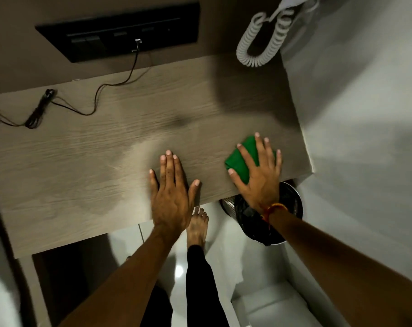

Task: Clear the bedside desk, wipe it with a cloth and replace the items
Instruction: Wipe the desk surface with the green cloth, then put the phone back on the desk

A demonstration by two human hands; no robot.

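The wooden bedside desk (82, 156) fills the middle of the view, with a damp patch across its centre. My right hand (259, 175) presses flat on a folded green cloth (244, 156) near the desk's front right corner. My left hand (172, 194) lies flat on the desk's front edge, fingers spread, holding nothing. A thin black cable (105, 90) runs from the wall panel across the back left of the desk to a bundled coil (38, 109).
A black socket and switch panel (120, 31) is on the wall behind the desk. A coiled phone cord (259, 41) hangs at the back right. A metal bin with a black liner (287, 208) stands below the right corner, by the white wall. My bare foot (196, 225) is on the floor.
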